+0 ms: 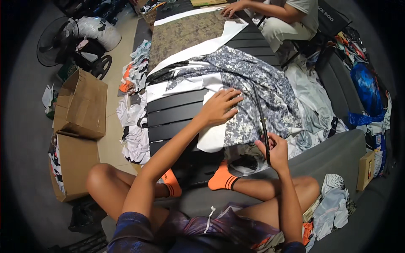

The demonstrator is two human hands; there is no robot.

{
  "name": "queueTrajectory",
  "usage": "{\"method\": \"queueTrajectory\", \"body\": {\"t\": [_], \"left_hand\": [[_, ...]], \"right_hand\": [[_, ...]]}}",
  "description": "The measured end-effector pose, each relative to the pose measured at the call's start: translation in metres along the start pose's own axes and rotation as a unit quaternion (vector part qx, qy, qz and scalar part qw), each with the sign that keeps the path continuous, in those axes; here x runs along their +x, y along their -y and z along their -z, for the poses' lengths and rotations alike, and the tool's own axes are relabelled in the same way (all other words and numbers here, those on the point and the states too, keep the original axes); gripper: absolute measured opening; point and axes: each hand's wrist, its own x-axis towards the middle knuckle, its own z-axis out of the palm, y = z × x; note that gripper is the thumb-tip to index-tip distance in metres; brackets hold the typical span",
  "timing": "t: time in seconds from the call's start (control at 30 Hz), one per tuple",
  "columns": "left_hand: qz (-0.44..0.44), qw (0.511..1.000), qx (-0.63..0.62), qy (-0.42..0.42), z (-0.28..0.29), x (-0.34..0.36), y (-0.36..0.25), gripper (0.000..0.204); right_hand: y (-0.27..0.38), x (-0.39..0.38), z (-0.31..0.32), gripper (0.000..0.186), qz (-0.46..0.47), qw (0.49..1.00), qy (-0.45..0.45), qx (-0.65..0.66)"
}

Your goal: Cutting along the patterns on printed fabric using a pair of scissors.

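Observation:
A grey digital-camouflage fabric (249, 88) lies spread over the black slatted table (177, 111), with white backing cloth (213, 137) showing at its near edge. My left hand (219, 107) presses flat on the fabric, fingers spread. My right hand (274, 149) grips the handles of long black scissors (261, 122), whose blades point away from me along the fabric's right part. My knees and orange socks show under the table's near edge.
A green-brown camouflage cloth (185, 33) covers the table's far end, where another person's hand (232, 8) rests. Cardboard boxes (80, 105) and a fan (57, 40) stand on the left. Fabric scraps (135, 122) pile beside the table and on the grey sofa (337, 147).

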Motion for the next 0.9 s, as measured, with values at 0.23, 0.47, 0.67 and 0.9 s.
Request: {"method": "queueTrajectory", "body": {"t": [0.23,0.47,0.67,0.9], "left_hand": [[0.037,0.989,0.146,-0.005,-0.02,0.018,0.01,0.057],[0.148,0.966,0.203,-0.057,-0.028,0.015,0.022,0.06],[0.134,0.971,0.195,-0.017,-0.001,-0.004,0.033,0.057],[0.152,0.979,0.102,0.093,0.035,0.006,0.038,0.053]], "right_hand": [[0.01,-0.018,-0.008,0.026,0.043,0.992,0.043,-0.107],[0.008,-0.031,-0.03,0.021,-0.124,0.918,0.15,0.345],[-0.003,-0.016,-0.023,0.021,-0.07,0.956,0.115,0.262],[-0.01,0.0,-0.011,0.021,-0.07,0.967,0.059,0.24]]}}
